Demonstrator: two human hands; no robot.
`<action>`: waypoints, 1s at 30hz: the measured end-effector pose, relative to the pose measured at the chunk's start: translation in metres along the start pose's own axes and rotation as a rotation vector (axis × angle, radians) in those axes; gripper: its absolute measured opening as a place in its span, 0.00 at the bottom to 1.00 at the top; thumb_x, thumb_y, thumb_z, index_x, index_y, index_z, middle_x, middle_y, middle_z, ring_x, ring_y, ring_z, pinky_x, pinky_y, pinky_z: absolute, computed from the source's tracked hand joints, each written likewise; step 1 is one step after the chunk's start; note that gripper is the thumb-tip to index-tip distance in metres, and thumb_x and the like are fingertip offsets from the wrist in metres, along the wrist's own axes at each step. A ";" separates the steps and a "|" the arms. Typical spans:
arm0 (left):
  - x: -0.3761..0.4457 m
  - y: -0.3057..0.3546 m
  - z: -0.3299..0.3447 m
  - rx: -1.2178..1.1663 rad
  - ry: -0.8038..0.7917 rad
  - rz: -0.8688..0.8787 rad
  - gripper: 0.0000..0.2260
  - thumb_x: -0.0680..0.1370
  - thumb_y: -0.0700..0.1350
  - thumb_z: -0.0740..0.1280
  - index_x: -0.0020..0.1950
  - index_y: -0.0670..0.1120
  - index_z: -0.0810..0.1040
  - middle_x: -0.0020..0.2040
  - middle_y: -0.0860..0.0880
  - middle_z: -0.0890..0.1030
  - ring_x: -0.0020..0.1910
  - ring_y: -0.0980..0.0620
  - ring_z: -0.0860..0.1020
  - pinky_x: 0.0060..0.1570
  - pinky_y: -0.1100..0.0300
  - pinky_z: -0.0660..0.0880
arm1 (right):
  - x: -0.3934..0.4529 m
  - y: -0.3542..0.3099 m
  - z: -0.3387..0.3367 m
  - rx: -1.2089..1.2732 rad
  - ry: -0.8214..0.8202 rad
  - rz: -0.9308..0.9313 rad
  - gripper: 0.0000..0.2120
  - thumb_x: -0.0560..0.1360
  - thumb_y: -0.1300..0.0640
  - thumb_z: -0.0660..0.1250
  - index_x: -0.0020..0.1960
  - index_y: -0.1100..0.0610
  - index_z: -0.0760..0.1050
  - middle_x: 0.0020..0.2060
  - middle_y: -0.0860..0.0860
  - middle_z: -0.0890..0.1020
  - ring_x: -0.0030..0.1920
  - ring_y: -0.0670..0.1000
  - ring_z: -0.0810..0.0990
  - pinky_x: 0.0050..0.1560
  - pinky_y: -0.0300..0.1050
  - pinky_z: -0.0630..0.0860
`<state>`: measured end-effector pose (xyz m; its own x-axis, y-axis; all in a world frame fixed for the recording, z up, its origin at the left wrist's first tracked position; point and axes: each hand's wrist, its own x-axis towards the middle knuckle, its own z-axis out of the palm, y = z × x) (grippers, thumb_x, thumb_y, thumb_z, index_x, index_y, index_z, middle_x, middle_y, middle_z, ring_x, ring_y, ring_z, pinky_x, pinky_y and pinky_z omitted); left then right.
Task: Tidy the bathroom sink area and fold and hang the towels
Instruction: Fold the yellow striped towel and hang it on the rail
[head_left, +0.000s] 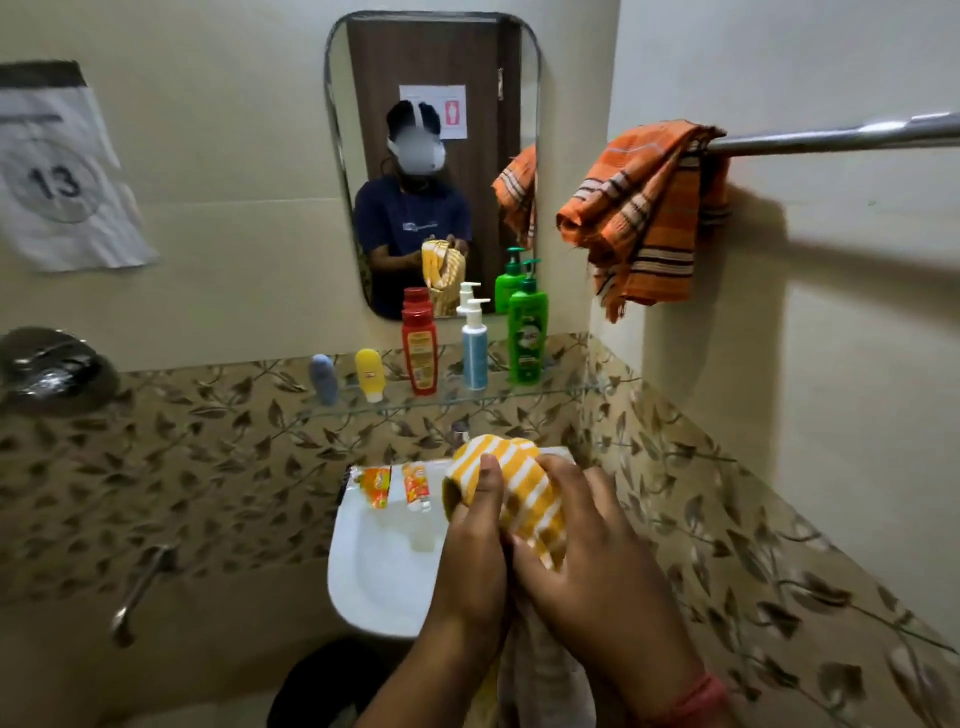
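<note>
A yellow-and-white striped towel (511, 480) is bunched above the white sink (374, 566). My left hand (475, 535) grips its left side, thumb on top. My right hand (576, 540) holds the right side, with the fingers wrapped over the cloth. The towel's lower part hangs down between my forearms. An orange striped towel (644, 208) hangs crumpled on the end of the metal towel bar (841, 136) at the upper right. Two orange toothpaste tubes (397, 486) lie on the sink's back rim.
A glass shelf (566, 391) under the mirror (431, 156) carries a grey tube, a yellow tube, a red bottle (420, 343), a white-blue pump bottle and a green pump bottle (527, 332). A wall tap (137, 592) sticks out at left. A dark bin (332, 680) stands below the sink.
</note>
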<state>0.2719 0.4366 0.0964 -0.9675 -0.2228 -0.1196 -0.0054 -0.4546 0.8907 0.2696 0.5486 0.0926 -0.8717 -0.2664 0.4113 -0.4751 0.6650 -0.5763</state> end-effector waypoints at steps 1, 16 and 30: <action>0.001 0.003 -0.004 0.012 -0.042 -0.004 0.27 0.75 0.63 0.60 0.59 0.44 0.83 0.55 0.44 0.86 0.55 0.46 0.84 0.59 0.49 0.79 | 0.003 -0.005 0.004 -0.033 -0.023 -0.004 0.31 0.74 0.38 0.63 0.74 0.39 0.56 0.63 0.41 0.66 0.56 0.45 0.77 0.49 0.43 0.78; 0.049 0.052 -0.119 0.575 0.044 0.616 0.12 0.75 0.45 0.74 0.56 0.57 0.78 0.52 0.55 0.81 0.54 0.54 0.81 0.54 0.57 0.79 | 0.086 -0.043 0.069 0.250 -0.022 0.028 0.07 0.80 0.56 0.64 0.48 0.50 0.80 0.40 0.46 0.84 0.42 0.42 0.81 0.45 0.49 0.77; 0.085 0.059 -0.091 0.841 0.005 0.731 0.07 0.78 0.41 0.62 0.51 0.47 0.78 0.46 0.53 0.79 0.48 0.55 0.78 0.46 0.58 0.76 | 0.133 -0.041 0.050 0.142 -0.338 -0.086 0.13 0.82 0.49 0.61 0.43 0.51 0.78 0.35 0.47 0.80 0.39 0.48 0.78 0.42 0.53 0.73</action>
<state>0.2122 0.3119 0.0990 -0.8070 -0.2021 0.5549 0.3938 0.5161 0.7606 0.1672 0.4513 0.1352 -0.8069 -0.5480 0.2203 -0.5398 0.5328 -0.6518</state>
